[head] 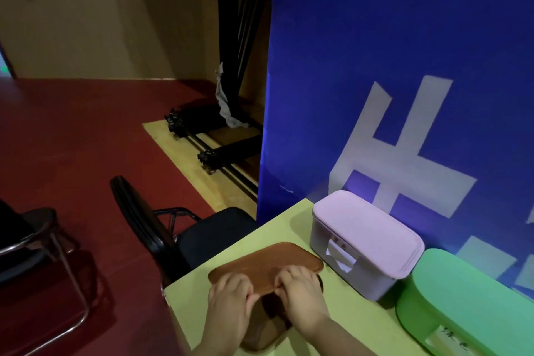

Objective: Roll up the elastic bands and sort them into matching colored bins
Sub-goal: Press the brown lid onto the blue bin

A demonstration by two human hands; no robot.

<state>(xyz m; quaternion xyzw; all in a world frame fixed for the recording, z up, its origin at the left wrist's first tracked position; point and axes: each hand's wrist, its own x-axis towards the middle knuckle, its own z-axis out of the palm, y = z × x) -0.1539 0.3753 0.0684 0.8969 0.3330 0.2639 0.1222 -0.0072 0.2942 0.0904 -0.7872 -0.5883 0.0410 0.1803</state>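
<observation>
Partly hidden by wrists: near end of brown band (261, 264). L hand (228, 296) & R hand (300, 289) pinch its folded edge; wide, flat, rounded corners.

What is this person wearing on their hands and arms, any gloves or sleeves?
Nothing shows. The left hand and right hand are bare, with no gloves, rings or watch in view. The left forearm and right forearm are uncovered down to the picture's lower edge, so no sleeve appears.
</observation>
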